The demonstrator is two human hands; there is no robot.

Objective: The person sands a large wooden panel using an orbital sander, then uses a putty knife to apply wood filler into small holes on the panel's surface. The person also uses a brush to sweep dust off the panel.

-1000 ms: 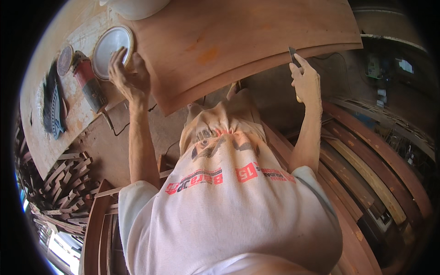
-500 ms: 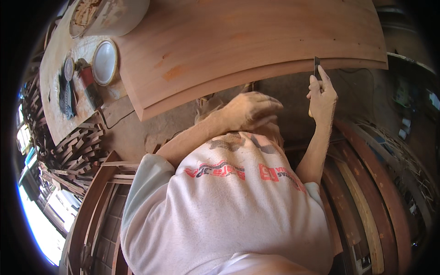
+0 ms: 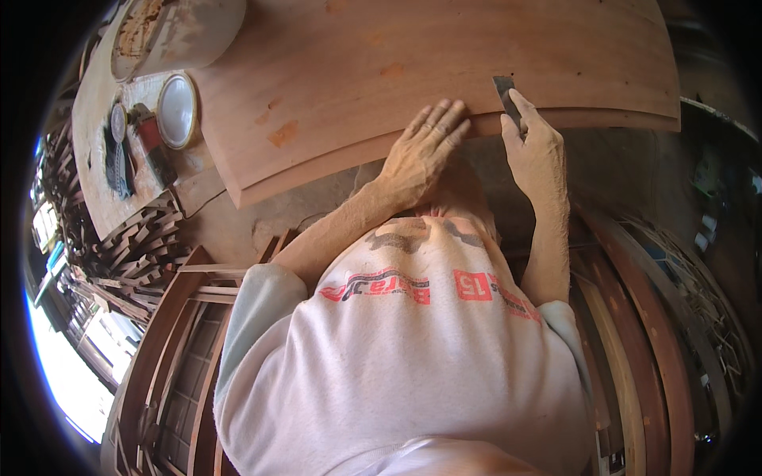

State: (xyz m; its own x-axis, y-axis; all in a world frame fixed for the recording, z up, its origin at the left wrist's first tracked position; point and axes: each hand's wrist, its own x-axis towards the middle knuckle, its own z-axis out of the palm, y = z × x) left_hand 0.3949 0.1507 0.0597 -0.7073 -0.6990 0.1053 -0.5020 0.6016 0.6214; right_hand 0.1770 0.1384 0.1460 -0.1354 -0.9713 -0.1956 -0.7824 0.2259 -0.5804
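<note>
A broad reddish-brown wooden panel (image 3: 341, 79) with a stepped near edge lies in front of me. Orange-brown filler patches (image 3: 283, 133) mark its surface. On the panel's near edge rests my left hand (image 3: 421, 151), palm down with the fingers stretched out. My right hand (image 3: 538, 151) grips a putty knife (image 3: 503, 89) close to the same edge. The knife's dark flat blade points away from me, over the panel near a small dark spot. My right hand covers the knife's handle.
At the far left stand a whitish bucket (image 3: 202, 36) with brown residue and a round pale lid (image 3: 176, 111). Beside them lie a red-and-black tool (image 3: 152, 147) and a dark brush-like item (image 3: 119, 163). Scrap wood (image 3: 143, 246) is heaped left; wooden frames (image 3: 663, 349) flank me.
My left hand has moved forward from near my body onto the panel's edge and flattened. My right hand has shifted left, and the putty knife's blade has turned to show its flat side.
</note>
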